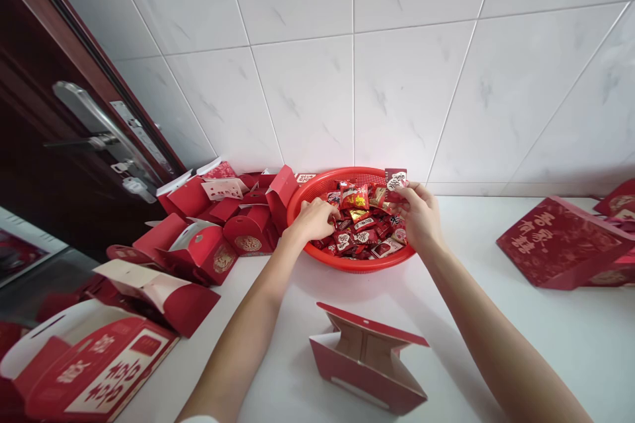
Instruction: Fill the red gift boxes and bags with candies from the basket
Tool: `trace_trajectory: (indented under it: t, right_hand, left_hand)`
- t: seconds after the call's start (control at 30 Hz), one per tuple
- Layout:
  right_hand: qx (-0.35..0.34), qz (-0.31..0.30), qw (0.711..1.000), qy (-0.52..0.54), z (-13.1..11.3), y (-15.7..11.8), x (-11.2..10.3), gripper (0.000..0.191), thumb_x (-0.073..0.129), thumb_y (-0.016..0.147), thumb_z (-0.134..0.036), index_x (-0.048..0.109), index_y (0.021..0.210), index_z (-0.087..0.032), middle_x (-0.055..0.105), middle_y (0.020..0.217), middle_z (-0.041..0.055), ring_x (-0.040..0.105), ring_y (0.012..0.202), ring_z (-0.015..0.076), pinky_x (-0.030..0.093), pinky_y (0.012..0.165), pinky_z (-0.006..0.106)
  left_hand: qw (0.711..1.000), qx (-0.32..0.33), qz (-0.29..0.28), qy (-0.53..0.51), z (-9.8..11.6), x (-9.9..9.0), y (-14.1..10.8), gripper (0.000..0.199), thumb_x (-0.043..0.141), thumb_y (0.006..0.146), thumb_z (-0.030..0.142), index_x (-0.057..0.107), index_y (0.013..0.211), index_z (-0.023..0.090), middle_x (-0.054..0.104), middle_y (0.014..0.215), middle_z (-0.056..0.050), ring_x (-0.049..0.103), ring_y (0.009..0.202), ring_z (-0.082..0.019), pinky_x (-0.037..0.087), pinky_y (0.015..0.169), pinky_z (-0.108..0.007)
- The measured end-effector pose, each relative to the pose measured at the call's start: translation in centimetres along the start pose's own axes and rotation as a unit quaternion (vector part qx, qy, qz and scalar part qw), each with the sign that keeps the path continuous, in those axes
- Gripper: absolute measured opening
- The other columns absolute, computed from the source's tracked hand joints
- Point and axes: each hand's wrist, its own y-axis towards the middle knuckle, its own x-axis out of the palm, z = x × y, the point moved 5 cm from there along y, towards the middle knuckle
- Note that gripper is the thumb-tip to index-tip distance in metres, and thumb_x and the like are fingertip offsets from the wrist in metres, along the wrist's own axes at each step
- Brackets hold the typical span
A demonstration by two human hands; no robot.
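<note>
A red plastic basket (pixel 364 267) full of small red wrapped packets stands against the tiled wall. My left hand (pixel 317 219) is inside its left part, fingers curled down among the packets; what they grip, if anything, is hidden. Over the basket's right side, my right hand (pixel 419 211) pinches a dark red and white packet (pixel 395 180) between thumb and fingers. Nearer to me, between my forearms, an open red box (pixel 367 363) stands on the white table with its top apart and its brown inside showing.
Many red boxes (pixel 203 251) crowd the left side, with a larger printed box (pixel 109 370) nearest. A dark red box (pixel 560 241) lies at the right with others behind it. The white table (pixel 461 344) meets the tiled wall; a door handle (pixel 99 139) is at upper left.
</note>
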Motion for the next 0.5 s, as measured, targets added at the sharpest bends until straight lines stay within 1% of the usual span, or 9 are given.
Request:
trace_trajectory:
  t: [0.07, 0.13, 0.2, 0.3, 0.37, 0.5]
  right_hand:
    - [0.0, 0.003, 1.0, 0.006, 0.0, 0.0, 0.0, 0.024, 0.079, 0.055, -0.031, 0.062, 0.067, -0.02, 0.065, 0.062, -0.003, 0.058, 0.054, 0.0112, 0.049, 0.05, 0.023]
    - [-0.001, 0.002, 1.0, 0.013, 0.0, 0.0, 0.0, 0.024, 0.079, 0.054, -0.031, 0.062, 0.066, -0.02, 0.065, 0.062, -0.0031, 0.057, 0.054, 0.0107, 0.05, 0.051, 0.023]
    - [-0.004, 0.002, 1.0, 0.016, 0.0, -0.1, 0.1, 0.024, 0.08, 0.053, -0.031, 0.062, 0.066, -0.02, 0.065, 0.064, -0.0031, 0.057, 0.053, 0.0103, 0.05, 0.05, 0.022]
    - [-0.005, 0.011, 1.0, 0.018, -0.2, -0.1, 0.1, 0.025, 0.08, 0.053, -0.031, 0.06, 0.065, -0.02, 0.065, 0.064, -0.0032, 0.056, 0.054, 0.0103, 0.049, 0.049, 0.022]
    - [0.003, 0.021, 0.999, 0.025, -0.3, -0.2, 0.1, 0.026, 0.08, 0.052, -0.03, 0.059, 0.065, -0.021, 0.064, 0.062, -0.0035, 0.057, 0.054, 0.0106, 0.049, 0.049, 0.022]
    - [0.002, 0.027, 0.999, 0.041, -0.5, -0.3, 0.0, 0.026, 0.078, 0.052, -0.029, 0.058, 0.066, -0.021, 0.063, 0.062, -0.0046, 0.056, 0.051, 0.0104, 0.048, 0.049, 0.022]
  left_hand:
    - [0.999, 0.029, -0.023, -0.001, 0.3, 0.3, 0.1, 0.04, 0.067, 0.074, 0.013, 0.079, 0.109, 0.027, 0.077, 0.103, -0.006, 0.063, 0.115, -0.032, 0.041, 0.105, -0.045]
    - [0.997, 0.057, -0.043, -0.009, 0.6, 0.5, 0.2, 0.038, 0.069, 0.074, 0.017, 0.078, 0.11, 0.028, 0.078, 0.101, -0.003, 0.066, 0.109, -0.028, 0.04, 0.107, -0.042]
    - [0.994, 0.082, -0.06, -0.032, 0.8, 0.6, 0.2, 0.039, 0.068, 0.076, 0.02, 0.077, 0.114, 0.027, 0.078, 0.108, -0.002, 0.067, 0.109, -0.026, 0.042, 0.107, -0.038]
    - [0.987, 0.113, -0.079, -0.086, 1.2, 0.8, 0.2, 0.042, 0.065, 0.078, 0.018, 0.076, 0.118, 0.025, 0.075, 0.12, -0.003, 0.067, 0.111, -0.023, 0.048, 0.098, -0.029]
    - [0.984, 0.127, -0.074, -0.104, 1.3, 0.7, 0.1, 0.043, 0.064, 0.078, 0.015, 0.076, 0.119, 0.024, 0.074, 0.123, -0.003, 0.067, 0.112, -0.023, 0.05, 0.096, -0.027]
    - [0.98, 0.141, -0.04, -0.131, 1.5, 0.3, -0.1, 0.043, 0.061, 0.079, 0.013, 0.075, 0.119, 0.022, 0.074, 0.124, -0.004, 0.068, 0.113, -0.023, 0.05, 0.099, -0.028]
